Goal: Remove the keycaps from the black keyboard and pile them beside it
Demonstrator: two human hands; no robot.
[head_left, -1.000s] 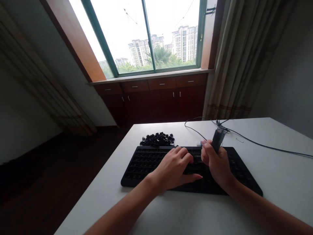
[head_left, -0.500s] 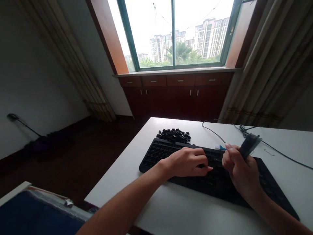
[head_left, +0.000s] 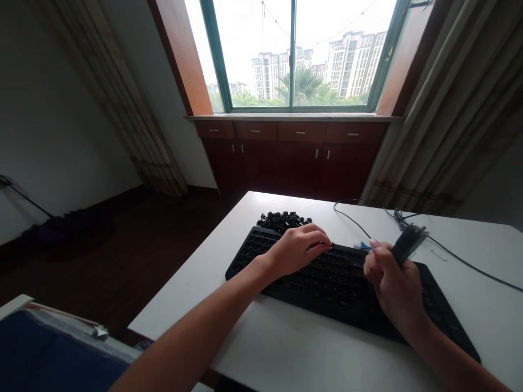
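Note:
A black keyboard [head_left: 327, 280] lies at a slant on the white table, many of its key places bare of caps. My left hand [head_left: 300, 247] reaches over it, fingertips pinched together at its back edge; whatever they hold, if anything, is too small to make out. My right hand [head_left: 394, 277] is closed around a black brush [head_left: 408, 242], its dark bristles pointing up and away. This hand is over the right half of the keyboard and hides part of it. Behind the keyboard's left end lies a heap of loose black keycaps [head_left: 281, 219].
A small blue-and-clear item [head_left: 362, 245] lies behind the keyboard. A black cable [head_left: 469, 258] runs across the white table [head_left: 183, 294], near a thin bent wire [head_left: 439, 255]. At lower left stands a blue-covered seat [head_left: 53, 354]. Cabinets [head_left: 278, 163] and a window are beyond.
My left hand has moved from the middle of the keyboard to its back edge, away and to the left. The right hand keeps its grip on the brush. My view has shifted slightly.

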